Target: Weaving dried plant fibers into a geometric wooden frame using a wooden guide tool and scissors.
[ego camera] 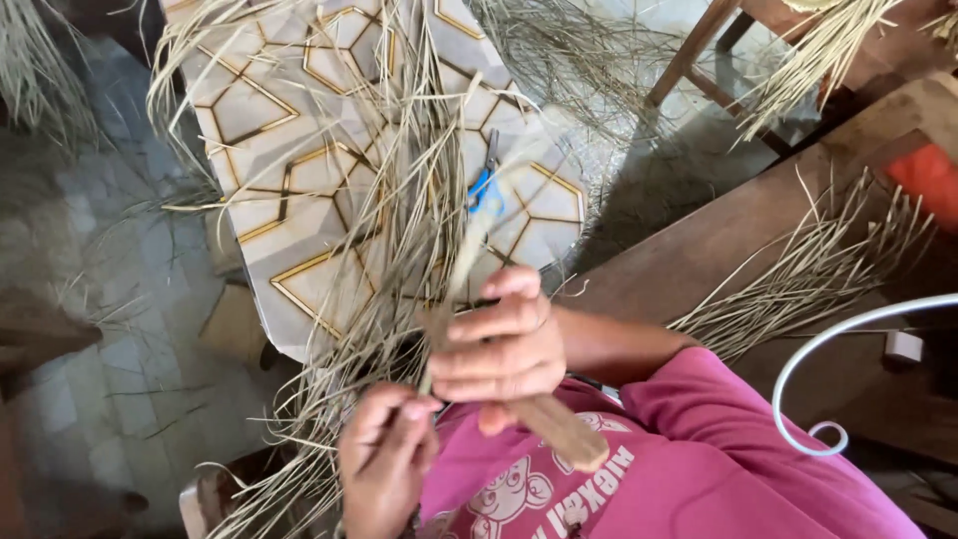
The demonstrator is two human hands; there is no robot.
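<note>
The right hand (499,344) grips a wooden stick (559,427); the left hand (384,454) pinches one dry strand (431,354) against it. Most loose strands (389,230) on the patterned table (269,110) appear unworked.

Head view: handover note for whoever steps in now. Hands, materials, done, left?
Right hand: closed around a wooden stick held across the lap.
Left hand: pinching dried grass strands just below the right hand.
Strands fan out over the patterned table; blue-handled scissors lie on it. Another loose bundle sits on the wooden bench.
Done: strands gathered at the stick.
Left: cannot tell how far the work has got; most strands are loose.
</note>
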